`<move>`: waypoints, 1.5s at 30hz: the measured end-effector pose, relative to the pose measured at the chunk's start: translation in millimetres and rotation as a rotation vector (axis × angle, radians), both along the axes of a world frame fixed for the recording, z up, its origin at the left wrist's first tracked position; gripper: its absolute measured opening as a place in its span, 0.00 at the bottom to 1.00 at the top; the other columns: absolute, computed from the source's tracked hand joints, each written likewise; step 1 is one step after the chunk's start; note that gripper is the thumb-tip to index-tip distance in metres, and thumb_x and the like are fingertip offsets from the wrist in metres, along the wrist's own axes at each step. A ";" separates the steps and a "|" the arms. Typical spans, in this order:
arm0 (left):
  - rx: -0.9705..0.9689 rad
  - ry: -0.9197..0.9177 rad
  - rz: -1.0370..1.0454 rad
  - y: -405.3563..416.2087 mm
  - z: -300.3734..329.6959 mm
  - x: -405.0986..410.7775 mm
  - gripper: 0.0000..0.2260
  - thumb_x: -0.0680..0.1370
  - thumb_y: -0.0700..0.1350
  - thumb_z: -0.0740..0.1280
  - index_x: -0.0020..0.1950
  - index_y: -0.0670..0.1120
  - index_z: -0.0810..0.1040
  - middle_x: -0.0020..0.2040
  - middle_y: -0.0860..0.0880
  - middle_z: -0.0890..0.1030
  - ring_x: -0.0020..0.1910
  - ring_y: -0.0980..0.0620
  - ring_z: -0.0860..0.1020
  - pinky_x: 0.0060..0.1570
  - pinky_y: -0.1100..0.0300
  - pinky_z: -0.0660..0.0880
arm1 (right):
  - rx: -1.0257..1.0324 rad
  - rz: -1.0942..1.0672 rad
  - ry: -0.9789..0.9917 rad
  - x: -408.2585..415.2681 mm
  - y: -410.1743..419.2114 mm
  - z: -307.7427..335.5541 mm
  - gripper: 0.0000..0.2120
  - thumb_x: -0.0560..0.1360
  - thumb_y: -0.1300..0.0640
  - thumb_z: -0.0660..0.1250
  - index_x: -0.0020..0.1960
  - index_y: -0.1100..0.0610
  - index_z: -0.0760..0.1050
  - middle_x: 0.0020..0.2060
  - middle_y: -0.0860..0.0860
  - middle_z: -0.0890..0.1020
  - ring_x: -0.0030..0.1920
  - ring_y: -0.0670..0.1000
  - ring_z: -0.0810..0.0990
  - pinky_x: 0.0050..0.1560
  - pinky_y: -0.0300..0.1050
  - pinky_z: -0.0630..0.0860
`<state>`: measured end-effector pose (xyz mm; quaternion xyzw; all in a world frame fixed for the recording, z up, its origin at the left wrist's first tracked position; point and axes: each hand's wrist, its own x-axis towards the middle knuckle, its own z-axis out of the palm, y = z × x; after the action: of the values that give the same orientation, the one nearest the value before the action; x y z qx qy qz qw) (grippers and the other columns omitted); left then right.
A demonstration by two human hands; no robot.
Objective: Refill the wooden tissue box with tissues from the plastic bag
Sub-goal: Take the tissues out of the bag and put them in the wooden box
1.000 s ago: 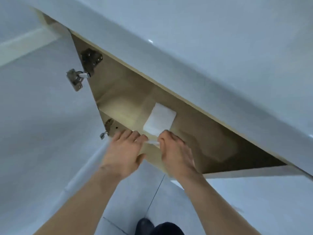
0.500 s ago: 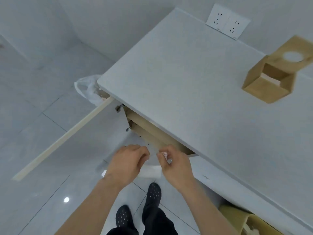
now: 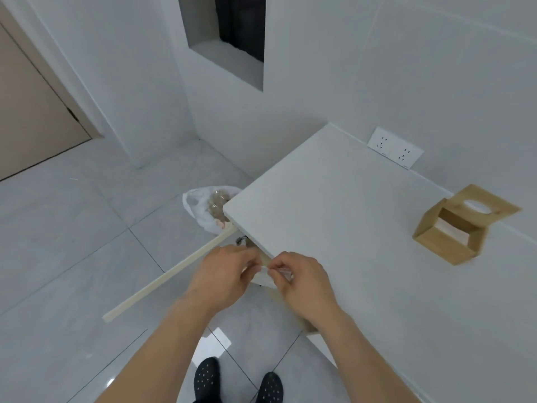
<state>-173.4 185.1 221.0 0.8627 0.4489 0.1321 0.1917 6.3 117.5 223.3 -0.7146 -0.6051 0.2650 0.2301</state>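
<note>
My left hand (image 3: 225, 274) and my right hand (image 3: 299, 279) meet in front of the counter's near corner. Both pinch the top edge of a clear plastic bag of white tissues (image 3: 266, 276), which hangs between and below them, mostly hidden by my fingers. The wooden tissue box (image 3: 453, 228) stands far right on the white countertop (image 3: 334, 216), well away from both hands. Its lid with a round hole is tilted up, and a little white shows inside.
An open cabinet door (image 3: 174, 273) juts out to the left below the counter. A white bin bag with rubbish (image 3: 206, 212) sits on the tiled floor by the counter's corner. A double wall socket (image 3: 395, 148) is behind the counter. My feet in dark slippers (image 3: 206, 376) are below.
My hands pulled the tissue bag out of the cabinet and lifted it to counter height. The view rose from the cabinet interior to the countertop and room.
</note>
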 end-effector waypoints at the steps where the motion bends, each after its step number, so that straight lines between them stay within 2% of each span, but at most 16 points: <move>1: 0.025 -0.015 0.015 1.1 -2.0 0.9 0.04 0.79 0.49 0.66 0.50 0.54 0.80 0.44 0.55 0.82 0.46 0.49 0.80 0.45 0.57 0.71 | -0.001 -0.020 -0.008 0.5 0.8 -0.5 0.03 0.77 0.52 0.69 0.49 0.46 0.81 0.45 0.41 0.87 0.49 0.44 0.84 0.51 0.48 0.81; 4: 0.042 -0.094 0.120 -6.2 -9.4 3.0 0.12 0.79 0.50 0.67 0.63 0.55 0.78 0.58 0.55 0.82 0.57 0.50 0.78 0.57 0.56 0.71 | -0.017 -0.114 0.026 4.1 -4.4 -5.1 0.02 0.77 0.52 0.68 0.47 0.46 0.80 0.43 0.41 0.87 0.49 0.46 0.85 0.49 0.50 0.82; 6: -0.003 -0.120 0.191 -8.9 -17.0 1.5 0.20 0.80 0.52 0.66 0.72 0.54 0.71 0.67 0.54 0.77 0.65 0.49 0.75 0.65 0.52 0.69 | -0.017 -0.200 0.070 9.3 -13.0 -9.9 0.02 0.77 0.52 0.69 0.46 0.47 0.79 0.42 0.40 0.87 0.47 0.43 0.85 0.49 0.50 0.83; 11: -0.157 -0.105 0.347 11.2 -44.8 -23.7 0.26 0.82 0.58 0.59 0.79 0.55 0.60 0.78 0.50 0.67 0.75 0.46 0.66 0.73 0.47 0.64 | -0.031 -0.362 0.141 5.6 -11.1 -12.0 0.06 0.77 0.53 0.69 0.42 0.46 0.79 0.40 0.43 0.85 0.46 0.42 0.83 0.49 0.49 0.82; 15: -0.296 -0.103 0.477 36.4 -82.5 -54.8 0.29 0.81 0.61 0.56 0.81 0.53 0.58 0.79 0.48 0.65 0.77 0.45 0.63 0.76 0.46 0.61 | -0.039 -0.447 0.177 -20.7 3.9 -8.9 0.08 0.77 0.56 0.70 0.40 0.47 0.79 0.35 0.39 0.84 0.39 0.40 0.82 0.42 0.41 0.76; 18: -0.418 -0.047 0.494 44.7 -117.2 -69.8 0.31 0.81 0.63 0.54 0.82 0.53 0.55 0.81 0.47 0.61 0.80 0.46 0.59 0.78 0.46 0.56 | -0.061 -0.483 0.185 -36.0 9.3 -12.6 0.07 0.77 0.58 0.71 0.40 0.50 0.80 0.32 0.36 0.82 0.36 0.39 0.80 0.39 0.39 0.73; 24: -0.658 0.167 0.472 55.0 -182.6 -85.4 0.37 0.78 0.71 0.47 0.82 0.56 0.46 0.84 0.47 0.52 0.82 0.44 0.50 0.80 0.43 0.46 | -0.116 -0.536 0.202 -55.3 13.4 -26.8 0.08 0.76 0.59 0.71 0.40 0.50 0.81 0.36 0.37 0.84 0.39 0.39 0.81 0.40 0.36 0.73; 28: -0.763 0.280 0.427 50.9 -199.0 -82.9 0.42 0.75 0.74 0.48 0.83 0.51 0.47 0.81 0.45 0.62 0.78 0.42 0.61 0.78 0.44 0.54 | -0.164 -0.572 0.209 -66.0 13.0 -37.4 0.08 0.76 0.59 0.72 0.40 0.49 0.82 0.36 0.39 0.85 0.38 0.40 0.82 0.42 0.38 0.74; 32: -0.752 0.303 0.452 42.0 -197.4 -72.6 0.41 0.74 0.74 0.49 0.79 0.49 0.57 0.76 0.45 0.67 0.75 0.42 0.66 0.73 0.45 0.61 | -0.174 -0.594 0.186 -69.9 17.6 -41.2 0.08 0.76 0.58 0.72 0.40 0.48 0.81 0.36 0.39 0.85 0.37 0.42 0.81 0.41 0.38 0.74; 35: -0.803 0.313 0.465 35.7 -197.8 -63.8 0.40 0.74 0.74 0.49 0.77 0.49 0.60 0.74 0.46 0.70 0.72 0.42 0.68 0.70 0.44 0.64 | -0.177 -0.616 0.201 -70.4 23.7 -40.4 0.08 0.77 0.58 0.71 0.41 0.48 0.81 0.36 0.39 0.85 0.37 0.41 0.81 0.41 0.38 0.75; 39: -0.924 0.264 0.448 19.3 -195.3 -52.3 0.40 0.75 0.73 0.51 0.78 0.48 0.58 0.74 0.44 0.69 0.72 0.41 0.68 0.70 0.43 0.66 | -0.166 -0.632 0.214 -69.1 31.7 -38.5 0.07 0.77 0.58 0.71 0.42 0.49 0.81 0.37 0.42 0.85 0.40 0.45 0.84 0.44 0.49 0.83; 45: -1.152 0.082 0.466 -8.0 -196.7 -19.2 0.35 0.78 0.68 0.54 0.78 0.47 0.57 0.74 0.44 0.67 0.70 0.41 0.70 0.67 0.45 0.68 | -0.126 -0.688 0.256 -58.3 38.6 -32.7 0.07 0.77 0.59 0.71 0.42 0.50 0.81 0.36 0.43 0.85 0.39 0.47 0.84 0.44 0.57 0.86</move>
<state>-192.6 177.0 24.2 0.5046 0.6314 -0.1260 0.5751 -52.1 156.1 190.7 -0.8500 -0.2786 0.2962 0.3350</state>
